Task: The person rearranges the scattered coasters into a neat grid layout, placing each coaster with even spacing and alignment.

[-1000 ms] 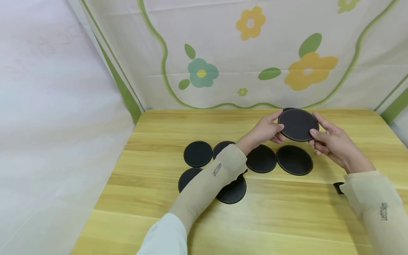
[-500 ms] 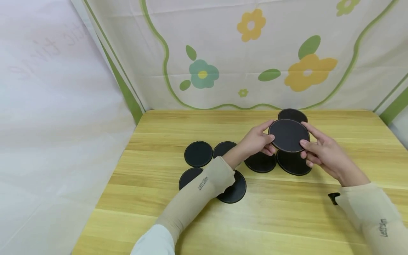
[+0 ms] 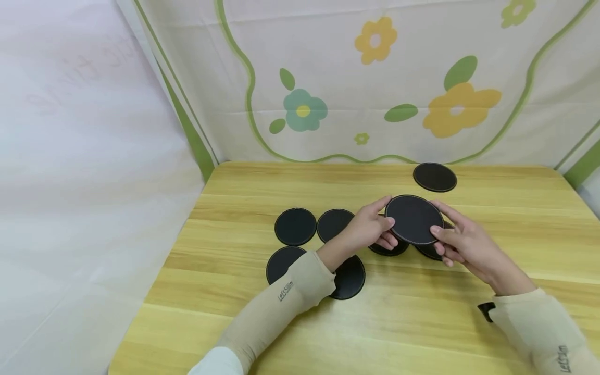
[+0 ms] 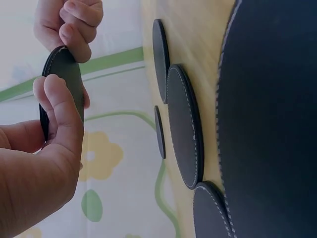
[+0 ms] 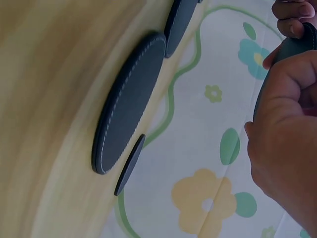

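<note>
Both hands hold one round black coaster (image 3: 414,219) with a stitched edge, raised above the table and tilted toward the head camera. My left hand (image 3: 367,227) pinches its left edge, thumb on the face and fingers behind. On the opposite edge, my right hand (image 3: 466,239) has the same kind of pinch. Just below lie two more coasters, a left one (image 3: 388,249) and a right one (image 3: 427,252), both partly covered by the held one and the hands. In the left wrist view the held coaster (image 4: 71,74) appears nearly edge-on, away from the tabletop.
Another coaster (image 3: 435,177) lies alone at the table's back edge. Left of the hands several coasters form a close group, including a back-left one (image 3: 295,226) and a front-right one (image 3: 349,278); my left forearm (image 3: 286,302) crosses over it. A flowered cloth (image 3: 328,67) hangs behind the wooden table (image 3: 398,333).
Both hands have brought the held coaster nearer and slightly left, down the view. The coaster at the back edge has come out from behind it, while the two middle ones are now more covered.
</note>
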{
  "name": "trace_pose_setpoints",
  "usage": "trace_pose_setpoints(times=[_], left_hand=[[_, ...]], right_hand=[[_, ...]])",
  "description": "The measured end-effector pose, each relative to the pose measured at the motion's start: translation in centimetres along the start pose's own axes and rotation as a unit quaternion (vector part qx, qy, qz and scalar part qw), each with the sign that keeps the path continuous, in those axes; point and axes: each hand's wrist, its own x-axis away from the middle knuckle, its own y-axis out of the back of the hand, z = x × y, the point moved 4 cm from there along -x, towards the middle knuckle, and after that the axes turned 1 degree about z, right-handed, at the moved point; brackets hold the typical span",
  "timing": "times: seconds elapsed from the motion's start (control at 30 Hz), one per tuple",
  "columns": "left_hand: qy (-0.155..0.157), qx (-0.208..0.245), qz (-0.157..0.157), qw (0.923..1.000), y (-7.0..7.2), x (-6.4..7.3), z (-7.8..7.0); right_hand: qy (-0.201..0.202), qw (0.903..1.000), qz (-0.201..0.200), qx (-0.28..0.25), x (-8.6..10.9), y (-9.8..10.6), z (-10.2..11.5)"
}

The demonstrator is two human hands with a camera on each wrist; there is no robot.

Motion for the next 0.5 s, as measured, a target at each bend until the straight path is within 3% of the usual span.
trace_pose_setpoints(times=[0.5], left_hand=[[0.016,0.008,-0.001,0.9998,0.3,3.9,1.8]], right_hand=[[-0.039,0.9980,0.010,0.048,1.2,-2.8,-1.7]])
